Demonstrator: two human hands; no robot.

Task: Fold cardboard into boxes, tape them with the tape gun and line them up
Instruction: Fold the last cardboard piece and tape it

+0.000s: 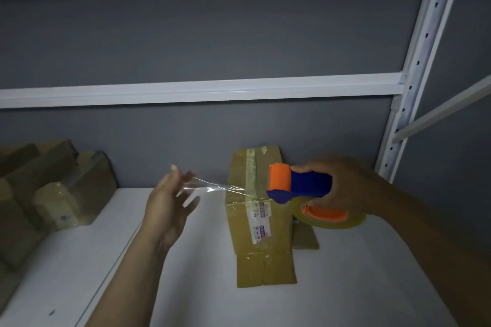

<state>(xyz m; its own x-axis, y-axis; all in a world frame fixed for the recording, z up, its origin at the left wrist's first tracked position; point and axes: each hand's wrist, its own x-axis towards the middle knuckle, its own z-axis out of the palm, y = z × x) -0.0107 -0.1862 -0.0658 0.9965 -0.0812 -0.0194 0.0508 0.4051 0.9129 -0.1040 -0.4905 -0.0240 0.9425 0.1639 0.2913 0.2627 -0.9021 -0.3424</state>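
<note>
I count one blue-and-orange tape gun, gripped by its handle in my right hand, and one strand of clear tape stretching from it to the spread, open fingers of my left hand. Both hands hover above one flattened cardboard box lying mid-desk. The gun's tape roll partly hides a second cardboard piece, taped boxes too dim to count sit stacked far left, and a white rack upright stands right

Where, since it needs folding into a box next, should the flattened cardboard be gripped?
By the near flaps of the flattened cardboard, from the front: that end faces the person, lies on the shelf, and its slits likely offer an edge to lift.
</note>
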